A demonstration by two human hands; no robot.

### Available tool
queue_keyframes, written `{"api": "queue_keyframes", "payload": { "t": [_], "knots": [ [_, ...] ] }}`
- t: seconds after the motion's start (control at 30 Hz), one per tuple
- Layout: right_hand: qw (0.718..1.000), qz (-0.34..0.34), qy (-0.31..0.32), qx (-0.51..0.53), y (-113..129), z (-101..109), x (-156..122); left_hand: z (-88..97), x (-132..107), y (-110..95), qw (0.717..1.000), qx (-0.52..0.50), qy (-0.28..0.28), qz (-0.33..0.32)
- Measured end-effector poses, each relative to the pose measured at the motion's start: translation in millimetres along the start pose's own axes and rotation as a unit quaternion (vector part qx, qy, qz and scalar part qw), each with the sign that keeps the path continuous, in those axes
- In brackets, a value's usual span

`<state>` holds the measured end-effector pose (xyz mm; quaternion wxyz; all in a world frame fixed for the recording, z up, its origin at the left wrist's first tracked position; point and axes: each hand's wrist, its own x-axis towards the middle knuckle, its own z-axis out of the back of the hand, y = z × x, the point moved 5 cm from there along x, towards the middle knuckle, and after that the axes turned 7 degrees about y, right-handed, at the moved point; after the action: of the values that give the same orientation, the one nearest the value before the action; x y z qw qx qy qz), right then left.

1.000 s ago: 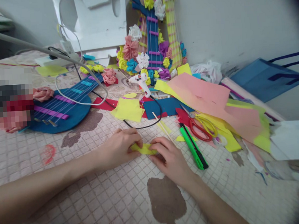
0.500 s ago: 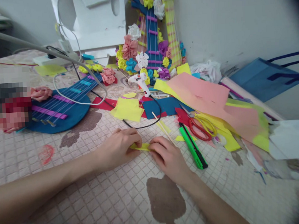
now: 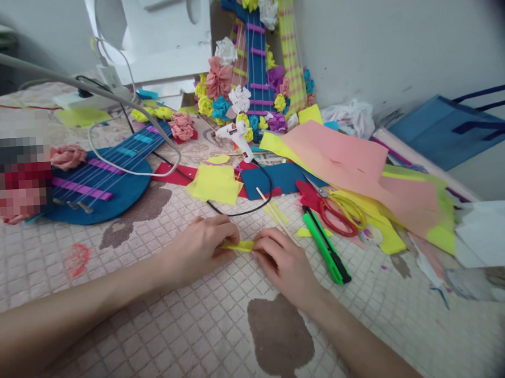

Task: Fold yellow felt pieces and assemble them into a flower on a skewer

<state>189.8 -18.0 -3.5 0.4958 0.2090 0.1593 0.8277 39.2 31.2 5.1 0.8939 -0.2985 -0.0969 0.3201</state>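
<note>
We are working a small yellow paper strip [image 3: 239, 246] between both hands, low over the checked table mat [image 3: 180, 336], just in front of the black cable loop [image 3: 237, 213]. Our left hand [image 3: 200, 246] is pinching the strip's left end with thumb and fingers drawn narrow around it. Our right hand [image 3: 285, 264] is closing its curled fingertips on the other end, so only the short middle stretch is showing. We are judging this to be a folding or rolling step, with the strip being creased or wound tight. The next move is calling for a firm pinch from one hand so the shape does not spring open while the other shifts its grip. Whether glue is already on the paper we cannot tell. Counting what is lying around us, we are seeing one green utility knife [image 3: 327, 247] just beside the right hand, one pair of red-handled scissors [image 3: 337, 209] beyond it, one white glue gun [image 3: 237, 136] and one thin wooden stick [image 3: 275, 213]. We are also seeing one blue paper guitar [image 3: 102, 184] lying flat at the left, and two more standing against the wall, one blue [image 3: 256, 57] and one yellow [image 3: 291, 55]. Paper flowers are clustering at their foot, too many and too crowded to count surely.
</note>
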Motion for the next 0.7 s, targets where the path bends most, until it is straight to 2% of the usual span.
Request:
{"api": "queue_keyframes", "payload": {
  "t": [0.4,0.57,0.7],
  "knots": [
    [0.999,-0.02,-0.011,0.03,-3.7,-0.2,1.1,-0.7,0.0,5.5,0.999,-0.03,-0.011,0.015],
    [0.998,-0.062,-0.016,0.029,-6.1,-0.2,4.9,-0.8,1.0,10.1,0.999,-0.025,-0.038,0.027],
    [0.995,-0.094,-0.008,0.008,-7.6,-1.6,7.7,-0.7,2.5,8.7,0.998,-0.008,-0.037,0.04]
  ]
}}
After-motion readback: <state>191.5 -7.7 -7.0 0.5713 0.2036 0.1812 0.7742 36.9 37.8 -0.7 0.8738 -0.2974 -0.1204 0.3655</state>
